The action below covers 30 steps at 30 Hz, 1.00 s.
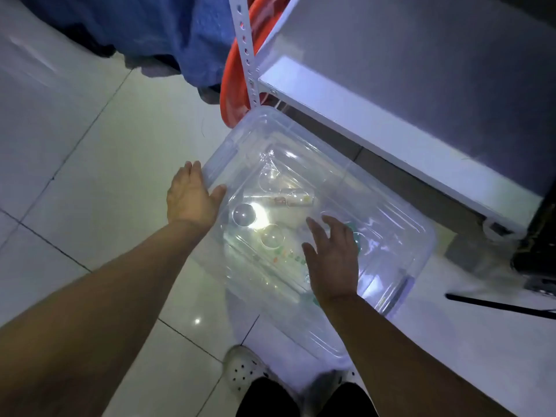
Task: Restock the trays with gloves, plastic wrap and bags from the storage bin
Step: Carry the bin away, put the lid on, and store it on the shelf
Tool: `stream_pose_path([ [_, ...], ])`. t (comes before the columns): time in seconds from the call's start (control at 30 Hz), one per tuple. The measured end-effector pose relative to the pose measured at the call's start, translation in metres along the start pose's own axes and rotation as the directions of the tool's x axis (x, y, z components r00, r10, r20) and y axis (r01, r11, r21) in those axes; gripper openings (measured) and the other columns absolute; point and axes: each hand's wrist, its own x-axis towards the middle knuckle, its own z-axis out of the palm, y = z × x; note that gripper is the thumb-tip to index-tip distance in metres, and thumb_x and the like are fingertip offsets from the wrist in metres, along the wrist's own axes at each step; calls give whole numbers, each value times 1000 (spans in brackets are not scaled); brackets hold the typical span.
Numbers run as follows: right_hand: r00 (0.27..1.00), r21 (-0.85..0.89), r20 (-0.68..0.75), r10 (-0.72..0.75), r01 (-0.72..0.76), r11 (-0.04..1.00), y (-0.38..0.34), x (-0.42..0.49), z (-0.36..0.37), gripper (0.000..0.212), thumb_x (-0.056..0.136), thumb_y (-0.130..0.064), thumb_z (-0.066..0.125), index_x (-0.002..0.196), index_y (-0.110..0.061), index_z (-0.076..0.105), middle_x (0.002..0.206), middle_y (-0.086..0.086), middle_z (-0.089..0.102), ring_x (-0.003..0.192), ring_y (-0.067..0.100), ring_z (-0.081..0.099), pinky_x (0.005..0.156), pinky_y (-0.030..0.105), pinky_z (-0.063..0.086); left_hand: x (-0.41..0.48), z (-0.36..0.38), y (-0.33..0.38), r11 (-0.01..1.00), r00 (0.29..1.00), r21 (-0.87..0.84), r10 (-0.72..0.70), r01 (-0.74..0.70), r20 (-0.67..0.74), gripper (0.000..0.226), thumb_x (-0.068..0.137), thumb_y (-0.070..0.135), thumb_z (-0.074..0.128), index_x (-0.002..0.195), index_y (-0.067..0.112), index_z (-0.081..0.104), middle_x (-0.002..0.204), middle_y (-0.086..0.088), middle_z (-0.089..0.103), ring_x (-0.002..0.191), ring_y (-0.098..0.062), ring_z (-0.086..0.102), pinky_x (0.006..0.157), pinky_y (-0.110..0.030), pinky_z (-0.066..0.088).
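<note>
A clear plastic storage bin with a clear lid sits on the tiled floor beside a white shelf. Through the lid I make out a roll-shaped package and some printed packets, all blurred by glare. My left hand is at the bin's left edge, fingers straight, thumb touching the lid's rim. My right hand hovers flat over the middle of the lid with its fingers spread; whether it touches the lid I cannot tell.
A low white shelf board runs along the bin's far side, with a perforated white upright and an orange basin behind it. Blue cloth lies at top left. A black stand leg crosses the floor at right. My white shoes stand below.
</note>
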Motion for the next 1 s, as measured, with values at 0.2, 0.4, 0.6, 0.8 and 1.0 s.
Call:
stream_pose_path([
  [0.2,995,-51,92,-45,49,997,-10,9,22,52,69,-16,80,117,-22,63,126,13,59,108,35,56,88,41,48,55,-10,-8,934,916,-272,-117,233,383,62,68,58,54,101,5,57,88,-11,60,69,-24,52,59,-31,39],
  [0.4,995,-52,79,-59,63,997,-5,13,30,53,65,-14,83,114,-23,66,123,13,61,100,37,57,81,45,49,68,0,-21,904,947,-362,-117,226,299,55,69,48,73,98,4,56,102,-11,47,72,-22,53,64,-33,44],
  [0.6,992,-103,100,-75,86,991,-6,12,24,50,68,-17,81,115,-25,65,123,13,61,99,35,58,81,43,50,43,4,-12,995,992,-45,86,-91,-90,37,85,42,58,91,6,60,92,-9,47,87,-29,47,64,-33,36],
  [0.8,992,-89,58,-108,113,990,28,35,-6,40,75,-7,71,114,-13,64,112,16,62,97,38,57,82,43,45,-3,15,-2,990,977,-79,-128,116,-169,50,90,27,55,134,9,42,136,-21,44,125,-38,37,104,-45,28],
  [1.0,998,-226,56,11,2,974,97,68,-47,46,85,-10,60,128,-1,46,123,24,50,110,40,47,90,50,41,-128,52,2,969,966,-127,-229,214,-121,73,84,19,65,142,0,25,150,-26,22,139,-38,18,113,-51,15],
])
